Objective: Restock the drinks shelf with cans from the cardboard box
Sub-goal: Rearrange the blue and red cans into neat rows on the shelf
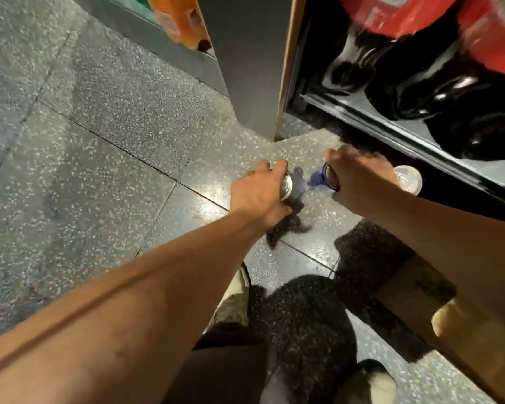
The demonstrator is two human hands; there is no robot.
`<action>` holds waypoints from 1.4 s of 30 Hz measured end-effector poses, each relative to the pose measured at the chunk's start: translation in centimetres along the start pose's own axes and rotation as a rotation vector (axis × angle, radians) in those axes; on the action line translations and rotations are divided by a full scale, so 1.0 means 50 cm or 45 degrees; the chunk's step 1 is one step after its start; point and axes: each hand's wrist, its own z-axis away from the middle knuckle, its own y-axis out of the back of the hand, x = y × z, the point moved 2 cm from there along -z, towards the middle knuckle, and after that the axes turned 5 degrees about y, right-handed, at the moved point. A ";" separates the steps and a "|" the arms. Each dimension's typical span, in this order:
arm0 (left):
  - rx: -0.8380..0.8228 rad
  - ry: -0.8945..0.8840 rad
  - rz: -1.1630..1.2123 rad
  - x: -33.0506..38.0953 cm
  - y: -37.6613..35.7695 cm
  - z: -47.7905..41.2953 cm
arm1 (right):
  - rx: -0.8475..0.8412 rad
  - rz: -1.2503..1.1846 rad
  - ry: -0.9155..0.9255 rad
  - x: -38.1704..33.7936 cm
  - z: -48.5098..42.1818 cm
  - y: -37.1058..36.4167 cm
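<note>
Three cans, two hands.
Left hand [257,196] gripped a can [286,186]; right hand [359,182] clutched a blue can [328,177] and seemingly a third can [408,179]; that crowded hold risked a drop.

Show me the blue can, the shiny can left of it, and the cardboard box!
Blue metal can [317,177]: head view, blue side wall.
Silver-topped metal can [286,186]: head view, shiny lid.
Brown cardboard box [414,282]: head view, shadowed top face.
</note>
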 end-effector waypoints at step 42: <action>0.473 -0.019 1.006 0.051 0.882 0.713 | 0.733 -1.217 -0.382 -0.216 0.615 0.893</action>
